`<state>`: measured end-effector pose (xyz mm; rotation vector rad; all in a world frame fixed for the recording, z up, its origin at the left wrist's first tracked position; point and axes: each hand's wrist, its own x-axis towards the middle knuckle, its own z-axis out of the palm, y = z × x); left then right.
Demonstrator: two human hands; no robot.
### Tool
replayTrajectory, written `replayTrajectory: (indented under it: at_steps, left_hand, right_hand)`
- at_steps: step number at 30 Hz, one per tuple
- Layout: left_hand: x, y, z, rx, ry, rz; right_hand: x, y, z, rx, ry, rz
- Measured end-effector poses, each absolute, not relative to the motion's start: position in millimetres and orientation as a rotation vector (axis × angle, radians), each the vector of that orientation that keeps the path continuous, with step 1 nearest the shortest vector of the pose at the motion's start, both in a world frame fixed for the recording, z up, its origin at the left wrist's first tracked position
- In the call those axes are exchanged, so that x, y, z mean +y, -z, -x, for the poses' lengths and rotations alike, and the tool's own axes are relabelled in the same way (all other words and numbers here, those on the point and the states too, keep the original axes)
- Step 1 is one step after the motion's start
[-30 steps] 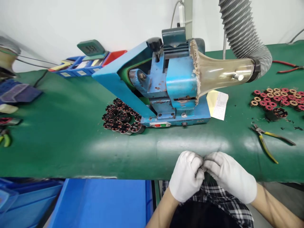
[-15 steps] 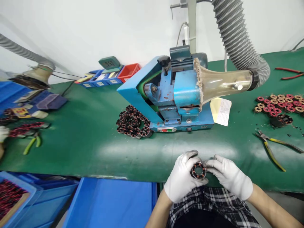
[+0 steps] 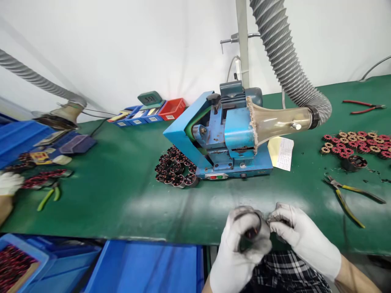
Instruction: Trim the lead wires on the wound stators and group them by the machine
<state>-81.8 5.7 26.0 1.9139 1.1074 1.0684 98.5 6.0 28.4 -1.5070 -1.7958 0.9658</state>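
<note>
Head view: small motor stator (image 3: pixel 251 232), a short ring w/ copper windings, sits at the near edge of the green bench (image 3: pixel 100 195), gripped in the left hand (image 3: pixel 240 248). It's motion-blurred; bore seems to face up toward the camera, axis roughly along the line of sight, but can't tell exactly. 0.5 s ago the open face showed clearly w/ its windings; now the left fingers wrap over more of it, and the hands sit lower in frame as the view has tilted up.

Left hand: gloved, fingers curled round the ring, palm toward camera. Right hand (image 3: pixel 301 238): gloved, fingertips pinched at the stator's right rim, wrist angled in from lower right. Blue machine (image 3: pixel 222 138) stands behind, a stator cluster (image 3: pixel 175 169) just left of it.
</note>
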Motion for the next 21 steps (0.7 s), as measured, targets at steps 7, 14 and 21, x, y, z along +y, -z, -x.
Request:
replayTrajectory:
  at_steps: [7,14,21]
  left_hand:
    - [4.3,-23.7,84.3,0.993,-0.874,-1.873]
    - [0.7,-20.2,86.7,1.19,-0.977,-1.965]
    - [3.9,-22.6,84.5,0.994,-0.998,-1.968]
  right_hand:
    - [-2.9,-24.8,-87.7,-1.686,-0.819,1.626]
    - [-5.0,-39.3,-84.9,-1.611,-0.963,1.607]
    - [-0.3,-42.0,-85.7,-1.624,-1.084,1.602]
